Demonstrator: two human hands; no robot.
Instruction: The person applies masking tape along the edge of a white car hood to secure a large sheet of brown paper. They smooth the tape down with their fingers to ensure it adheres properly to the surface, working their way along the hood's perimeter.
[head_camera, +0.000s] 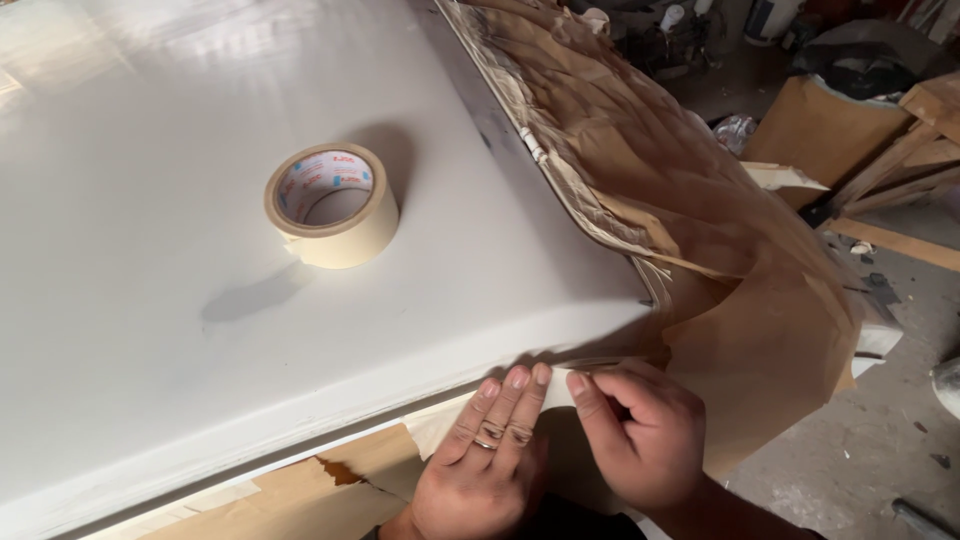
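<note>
Both hands work at the bottom of the head view, pressed against the near edge of a large white panel (200, 330) that fills most of the frame. On the left hand (480, 470) a ring shows, and its fingers (515, 395) lie flat and close together, tips pushed onto a strip of pale masking tape (558, 388) that runs along the panel's near edge. Beside it, the right hand (640, 440) is curled, thumb and forefinger narrowed to a pinch on the same strip, just beside the left fingertips, so the two hands nearly touch. Tape strip and fingertips sit close to the panel's near right corner, where crumpled brown masking paper (700, 230) hangs off the right edge and drapes down toward the floor. More brown paper (330, 480), torn in one spot, shows below the near edge to the left of the hands. On top of the panel, well apart from the hands and toward its middle, a roll of cream masking tape (332, 205) lies flat with its hole facing up, casting a soft shadow. Beyond the right edge, a dusty concrete floor (880, 440) carries wooden boards (900, 170) and scattered scraps.
</note>
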